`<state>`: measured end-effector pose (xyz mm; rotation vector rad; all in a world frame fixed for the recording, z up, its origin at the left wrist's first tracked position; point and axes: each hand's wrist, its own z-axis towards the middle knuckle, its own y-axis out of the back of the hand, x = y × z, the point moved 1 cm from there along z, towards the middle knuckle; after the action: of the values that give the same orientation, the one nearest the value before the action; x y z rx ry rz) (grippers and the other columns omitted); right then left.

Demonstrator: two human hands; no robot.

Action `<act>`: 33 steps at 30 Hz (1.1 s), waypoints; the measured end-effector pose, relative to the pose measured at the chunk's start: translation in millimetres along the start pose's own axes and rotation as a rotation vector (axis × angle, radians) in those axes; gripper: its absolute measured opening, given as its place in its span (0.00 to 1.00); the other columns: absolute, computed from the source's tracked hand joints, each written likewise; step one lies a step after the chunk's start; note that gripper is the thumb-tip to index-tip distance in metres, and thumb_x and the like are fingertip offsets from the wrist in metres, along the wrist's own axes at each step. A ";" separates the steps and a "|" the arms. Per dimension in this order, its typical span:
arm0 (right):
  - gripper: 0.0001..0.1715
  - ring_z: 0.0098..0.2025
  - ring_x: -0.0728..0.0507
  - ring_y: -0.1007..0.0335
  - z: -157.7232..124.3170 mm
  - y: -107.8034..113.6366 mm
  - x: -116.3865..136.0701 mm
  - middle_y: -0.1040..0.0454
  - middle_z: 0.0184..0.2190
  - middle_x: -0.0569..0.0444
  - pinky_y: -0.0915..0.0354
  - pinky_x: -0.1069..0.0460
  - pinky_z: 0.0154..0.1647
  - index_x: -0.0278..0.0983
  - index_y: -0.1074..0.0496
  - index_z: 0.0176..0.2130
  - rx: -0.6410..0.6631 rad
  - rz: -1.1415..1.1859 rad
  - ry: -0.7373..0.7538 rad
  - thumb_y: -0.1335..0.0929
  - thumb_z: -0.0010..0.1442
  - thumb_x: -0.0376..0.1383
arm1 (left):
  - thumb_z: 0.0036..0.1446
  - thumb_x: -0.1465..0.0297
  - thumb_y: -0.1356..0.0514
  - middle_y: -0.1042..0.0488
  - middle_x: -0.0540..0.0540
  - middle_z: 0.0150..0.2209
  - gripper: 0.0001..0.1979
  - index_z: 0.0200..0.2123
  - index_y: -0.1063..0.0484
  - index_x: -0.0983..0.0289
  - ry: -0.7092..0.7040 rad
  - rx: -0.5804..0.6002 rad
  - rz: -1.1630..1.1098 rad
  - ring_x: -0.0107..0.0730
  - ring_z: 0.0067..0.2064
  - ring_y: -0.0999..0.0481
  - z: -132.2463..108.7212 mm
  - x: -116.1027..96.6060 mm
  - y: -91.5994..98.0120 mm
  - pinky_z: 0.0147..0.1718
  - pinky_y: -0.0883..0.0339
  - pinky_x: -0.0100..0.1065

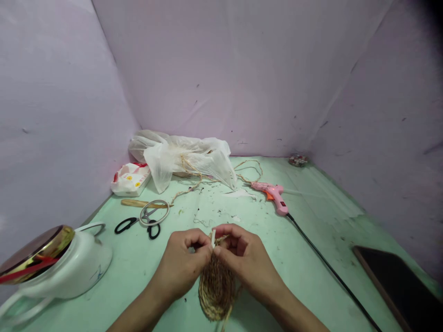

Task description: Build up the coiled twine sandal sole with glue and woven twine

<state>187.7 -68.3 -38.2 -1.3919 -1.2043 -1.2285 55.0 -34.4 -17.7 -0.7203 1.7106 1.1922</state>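
A brown woven jute piece, oval and flat, stands on its edge between my two hands above the green table. My left hand pinches its upper rim from the left, fingers closed. My right hand grips the rim from the right, fingers curled. A small white strip sticks up between the fingertips of both hands. A loose jute strand hangs from the bottom of the piece.
Black-handled scissors, a metal ring and a wooden stick lie at left. A pink glue gun with a black cord lies right of centre. A white plastic bag with jute cord sits at the back. A white jar with a gold lid stands near left. A dark tablet lies at right.
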 end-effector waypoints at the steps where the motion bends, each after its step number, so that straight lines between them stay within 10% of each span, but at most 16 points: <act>1: 0.14 0.23 0.50 0.38 0.3 1.4 0.4 0.32 0.21 0.59 0.39 0.54 0.24 0.35 0.27 0.35 0.023 0.011 -0.012 0.31 0.44 0.32 | 0.43 0.71 0.45 0.37 0.49 0.19 0.06 0.18 0.34 0.65 -0.012 0.015 0.014 0.27 0.24 0.39 -0.2 -0.7 -0.2 0.24 0.44 0.28; 11: 0.07 0.29 0.47 0.33 -5.9 2.1 -1.9 0.31 0.27 0.53 0.37 0.55 0.23 0.36 0.31 0.25 -0.063 -0.217 0.394 0.36 0.54 0.31 | 0.41 0.69 0.44 0.40 0.46 0.16 0.07 0.17 0.32 0.67 0.068 -0.001 -0.076 0.23 0.21 0.44 2.5 -0.7 6.0 0.20 0.50 0.26; 20: 0.15 0.27 0.45 0.36 -12.9 -2.6 -12.7 0.26 0.27 0.47 0.36 0.51 0.24 0.34 0.29 0.35 -0.060 -0.808 1.098 0.38 0.50 0.21 | 0.35 0.73 0.42 0.41 0.45 0.12 0.05 0.14 0.34 0.67 0.196 -0.150 -0.426 0.20 0.18 0.46 4.1 10.2 -8.1 0.19 0.52 0.26; 33: 0.17 0.33 0.46 0.32 -13.3 -4.5 -15.3 0.30 0.35 0.48 0.32 0.52 0.29 0.36 0.35 0.44 -0.013 -0.438 0.644 0.36 0.52 0.27 | 0.43 0.69 0.43 0.39 0.46 0.18 0.07 0.19 0.35 0.66 0.028 -0.142 -0.197 0.24 0.24 0.42 6.2 5.3 2.0 0.24 0.46 0.26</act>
<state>181.0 -82.4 -51.9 -0.6500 -1.0509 -1.8099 53.2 -27.8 -22.5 -0.9719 1.5488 1.1774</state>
